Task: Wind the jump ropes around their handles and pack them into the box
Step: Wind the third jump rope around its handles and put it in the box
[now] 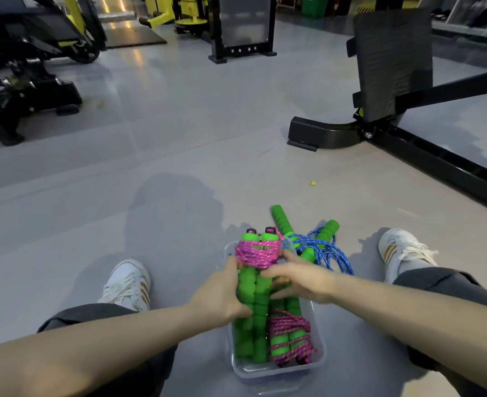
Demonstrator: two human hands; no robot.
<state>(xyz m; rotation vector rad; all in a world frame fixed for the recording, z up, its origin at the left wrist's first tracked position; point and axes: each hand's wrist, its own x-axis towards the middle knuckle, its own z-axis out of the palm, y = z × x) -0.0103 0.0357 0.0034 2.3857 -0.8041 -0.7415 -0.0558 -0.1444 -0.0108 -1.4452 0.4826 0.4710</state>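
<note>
A clear plastic box (265, 371) sits on the floor between my legs. A pink-roped jump rope (258, 253), wound around its green foam handles, lies in the box's left half with its far end sticking over the rim. My left hand (222, 293) grips those handles from the left, and my right hand (296, 279) holds them from the right. A second wound bundle with darker pink rope (289, 336) lies in the box's right half. Behind the box, a blue jump rope (319, 245) with green handles lies loose on the floor.
My white shoes (128, 285) (399, 250) rest on the grey floor at either side of the box. A black gym machine base (331, 133) stands at the right, with more machines (22, 67) far left. A small yellow scrap (312, 183) lies ahead.
</note>
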